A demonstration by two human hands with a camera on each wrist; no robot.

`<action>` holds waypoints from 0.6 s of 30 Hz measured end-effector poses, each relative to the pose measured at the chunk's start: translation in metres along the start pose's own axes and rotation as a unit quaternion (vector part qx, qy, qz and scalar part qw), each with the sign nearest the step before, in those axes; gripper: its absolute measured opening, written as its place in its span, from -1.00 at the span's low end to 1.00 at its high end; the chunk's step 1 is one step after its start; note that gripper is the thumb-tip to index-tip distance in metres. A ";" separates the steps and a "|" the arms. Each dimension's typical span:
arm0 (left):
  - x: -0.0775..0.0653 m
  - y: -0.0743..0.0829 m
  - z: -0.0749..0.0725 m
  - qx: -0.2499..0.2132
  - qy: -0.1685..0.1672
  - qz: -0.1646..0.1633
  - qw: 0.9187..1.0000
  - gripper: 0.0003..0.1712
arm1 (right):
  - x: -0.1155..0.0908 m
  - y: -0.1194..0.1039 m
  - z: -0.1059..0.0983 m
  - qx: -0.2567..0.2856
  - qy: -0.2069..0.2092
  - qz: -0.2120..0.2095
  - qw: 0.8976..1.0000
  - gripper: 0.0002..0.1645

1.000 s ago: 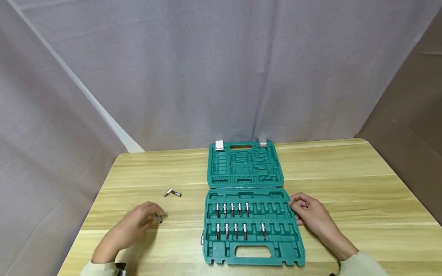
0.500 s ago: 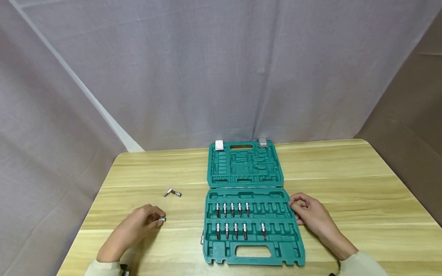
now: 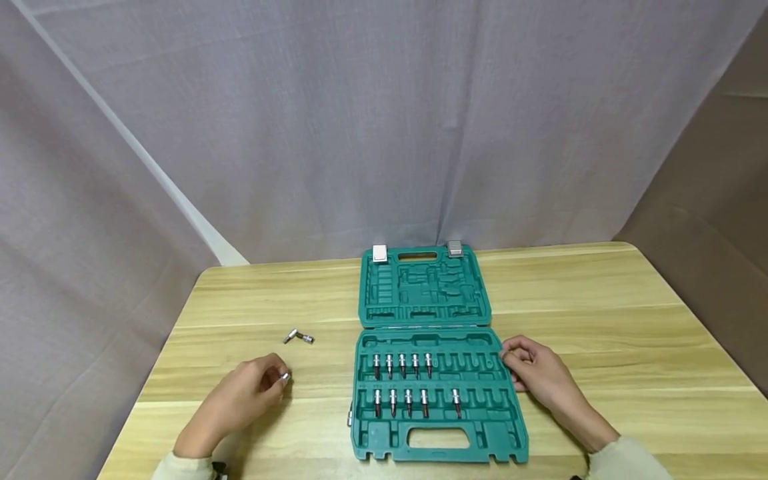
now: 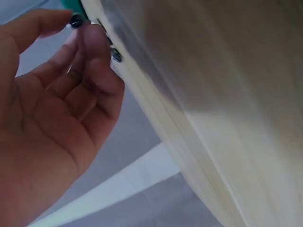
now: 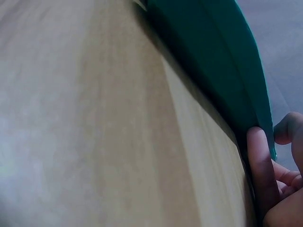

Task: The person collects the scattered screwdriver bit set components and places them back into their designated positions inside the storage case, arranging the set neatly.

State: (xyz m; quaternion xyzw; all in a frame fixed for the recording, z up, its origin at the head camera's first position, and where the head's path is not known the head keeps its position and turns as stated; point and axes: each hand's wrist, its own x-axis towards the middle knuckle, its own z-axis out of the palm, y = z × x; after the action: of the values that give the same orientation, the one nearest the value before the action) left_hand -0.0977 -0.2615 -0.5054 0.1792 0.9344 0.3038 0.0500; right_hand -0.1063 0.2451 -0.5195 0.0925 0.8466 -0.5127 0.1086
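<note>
My left hand (image 3: 246,393) pinches a small silver bit socket (image 3: 285,377) between thumb and forefinger, left of the green tool case (image 3: 378,437). In the left wrist view the bit socket (image 4: 76,20) shows a dark round end at the fingertips, its other end hidden. My right hand (image 3: 543,377) grips the right edge of the case's lower half. In the right wrist view one finger (image 5: 260,161) lies along the green outer wall (image 5: 213,71). Inside the case, bit sockets (image 3: 408,400) stand in two rows, several in each, with vacant slots to their right.
Two more bit sockets (image 3: 298,336) lie end to end at an angle on the wooden table (image 3: 240,300), beyond my left hand. The case lid (image 3: 426,287) lies open toward the grey curtain (image 3: 384,133). A small silver piece (image 3: 350,418) sits against the case's left wall.
My left hand has picked at the bit socket on the table and now holds it at its fingertips, slightly farther right and turned. The right hand stays at the case edge.
</note>
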 end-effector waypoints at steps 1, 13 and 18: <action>0.000 0.001 0.000 -0.014 0.001 0.005 1.000 -0.89 | 0.000 0.000 0.000 0.001 0.000 0.000 1.000 -0.64; 0.007 0.035 0.001 -0.097 -0.019 0.040 0.994 -0.85 | 0.000 0.001 0.001 0.001 0.001 0.002 1.000 -0.64; 0.010 0.052 0.003 -0.129 -0.024 0.037 0.991 -0.90 | -0.001 -0.001 0.001 -0.001 0.005 -0.002 1.000 -0.67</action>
State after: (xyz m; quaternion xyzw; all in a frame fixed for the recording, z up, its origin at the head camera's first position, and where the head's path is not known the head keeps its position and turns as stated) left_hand -0.0907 -0.2169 -0.4768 0.2128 0.8788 0.4189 0.0840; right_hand -0.1053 0.2438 -0.5191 0.0929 0.8478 -0.5118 0.1037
